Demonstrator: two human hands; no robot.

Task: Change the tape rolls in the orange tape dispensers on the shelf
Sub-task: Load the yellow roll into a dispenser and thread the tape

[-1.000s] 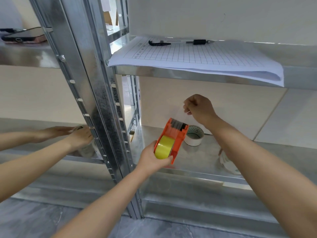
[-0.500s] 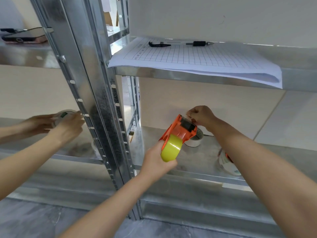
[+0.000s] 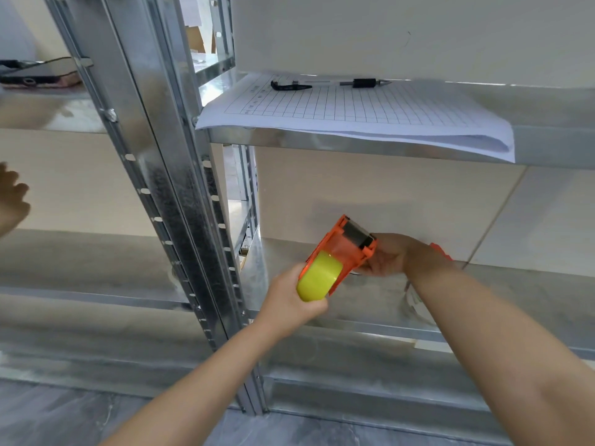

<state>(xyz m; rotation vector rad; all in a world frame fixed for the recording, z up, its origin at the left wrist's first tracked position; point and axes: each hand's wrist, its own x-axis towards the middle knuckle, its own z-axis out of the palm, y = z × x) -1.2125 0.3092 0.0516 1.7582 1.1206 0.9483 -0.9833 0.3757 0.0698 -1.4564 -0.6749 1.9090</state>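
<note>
One orange tape dispenser (image 3: 346, 249) with one yellow tape roll (image 3: 318, 277), held above the near edge of the lower shelf (image 3: 363, 326); left hand (image 3: 291, 300) clamped on the roll end, right hand (image 3: 384, 255) clamped on the blade end. Upper shelf: one gridded paper stack (image 3: 354, 114), writing unreadable; two pens (image 3: 363, 83). A third hand (image 3: 11, 201) at far left.

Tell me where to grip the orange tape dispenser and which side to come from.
Grip the orange tape dispenser by its lower body beside the yellow tape roll, coming from below and the left, as the left hand does. It tilts with its cutter end up and right, where the right hand is working.
</note>
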